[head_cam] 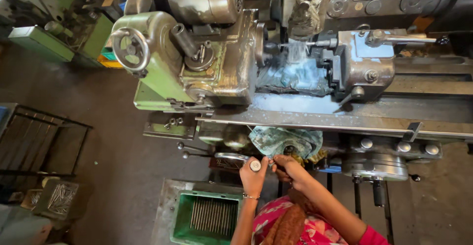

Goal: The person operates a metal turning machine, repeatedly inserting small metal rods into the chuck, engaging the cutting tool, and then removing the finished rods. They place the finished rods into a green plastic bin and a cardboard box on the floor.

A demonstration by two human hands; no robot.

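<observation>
The left hand (253,175) has its fingers wrapped around the round knob of a metal lever (235,157) at the near front of the lathe (315,112), and the right hand (288,167) just beside it pinches a small part that I cannot make out, under a dirty crumpled cloth (283,140). Farther away, milky coolant (295,52) runs over the workpiece area, a green handwheel (130,49) stands at the far left, and a green crate (211,219) with metal rods sits on the floor near the person

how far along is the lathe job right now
Done, it seems: green bin below already holds a row of thin metal rods. In hand: coolant pours onto the cutting spot, the left hand grips the silver lever knob, and the right hand sits at the rag-covered control. Left: this cut isn't finished; remaining count not visible.
</observation>
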